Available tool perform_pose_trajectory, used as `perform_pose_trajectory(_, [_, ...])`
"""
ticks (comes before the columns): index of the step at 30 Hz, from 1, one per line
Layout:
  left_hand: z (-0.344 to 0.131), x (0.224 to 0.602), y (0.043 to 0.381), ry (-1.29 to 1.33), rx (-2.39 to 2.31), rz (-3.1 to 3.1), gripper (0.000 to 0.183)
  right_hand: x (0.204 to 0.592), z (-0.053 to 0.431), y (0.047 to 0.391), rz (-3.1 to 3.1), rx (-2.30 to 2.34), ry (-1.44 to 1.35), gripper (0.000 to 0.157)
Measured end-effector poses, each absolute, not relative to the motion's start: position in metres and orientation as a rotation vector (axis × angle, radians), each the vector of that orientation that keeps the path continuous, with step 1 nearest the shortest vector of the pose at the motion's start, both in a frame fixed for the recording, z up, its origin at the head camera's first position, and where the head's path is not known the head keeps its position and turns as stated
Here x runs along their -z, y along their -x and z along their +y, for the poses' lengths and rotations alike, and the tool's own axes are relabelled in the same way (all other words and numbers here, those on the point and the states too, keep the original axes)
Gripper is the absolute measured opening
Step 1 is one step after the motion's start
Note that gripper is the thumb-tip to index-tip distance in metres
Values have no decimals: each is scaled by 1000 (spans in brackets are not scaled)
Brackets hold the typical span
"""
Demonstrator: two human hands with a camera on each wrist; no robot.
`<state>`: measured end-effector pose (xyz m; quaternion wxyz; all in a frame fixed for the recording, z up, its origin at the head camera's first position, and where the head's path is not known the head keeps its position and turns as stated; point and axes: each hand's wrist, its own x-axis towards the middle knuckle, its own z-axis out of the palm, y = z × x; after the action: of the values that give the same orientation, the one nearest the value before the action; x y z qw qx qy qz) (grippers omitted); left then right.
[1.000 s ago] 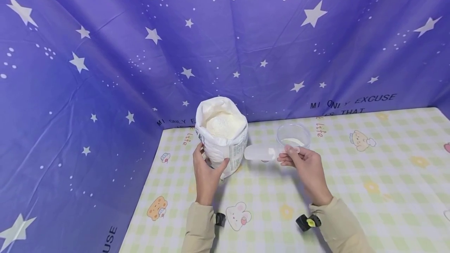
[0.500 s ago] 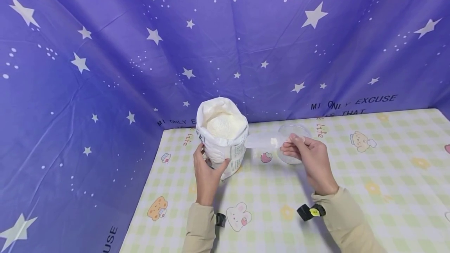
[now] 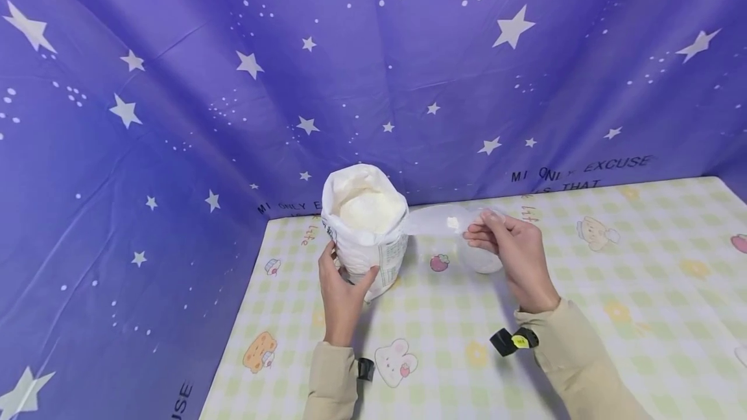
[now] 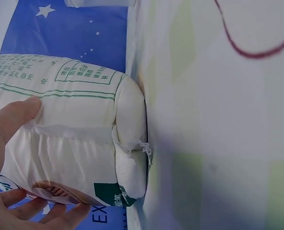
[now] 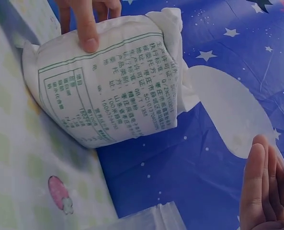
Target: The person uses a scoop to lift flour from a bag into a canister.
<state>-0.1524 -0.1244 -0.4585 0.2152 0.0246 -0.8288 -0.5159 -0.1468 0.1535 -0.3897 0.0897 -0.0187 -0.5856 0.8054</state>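
Observation:
In the head view a white cloth bag [image 3: 357,248] of pale flour-like powder [image 3: 369,210] stands upright with its mouth open. My left hand [image 3: 344,297] grips its near side low down, thumb and fingers spread around it. The thumb presses the printed cloth of the bag [image 4: 70,112] in the left wrist view. My right hand [image 3: 513,255] pinches the handle of a translucent plastic scoop [image 3: 434,220]. The scoop's tip overlaps the bag's right side just below the rim. In the right wrist view the scoop [image 5: 237,112] reaches toward the bag's mouth.
A clear round container [image 3: 481,263] stands on the table under my right hand, partly hidden by it. A checked cloth [image 3: 432,336] with cartoon prints covers the table. A purple star-patterned curtain [image 3: 350,70] hangs close behind the bag.
My right hand has raised the scoop from beside the bag's lower side to near its rim, uncovering the front of the clear container. My left hand and the bag have stayed put.

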Motion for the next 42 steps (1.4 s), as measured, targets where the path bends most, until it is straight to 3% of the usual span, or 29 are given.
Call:
perform_pose_trajectory(11, [-126,461,152,-37,1427,-2258,92,376,145,167,-1802,-2337,-6,47])
perform_pose_trajectory(29, [-126,461,153,-53,1422,-2274,93,367,124,191,-1991,-2250,51,46])
perform_pose_trajectory(42, [-128,463,154,-48,1425,-2291,94,371,102,203,-1995,-2257,43,35])
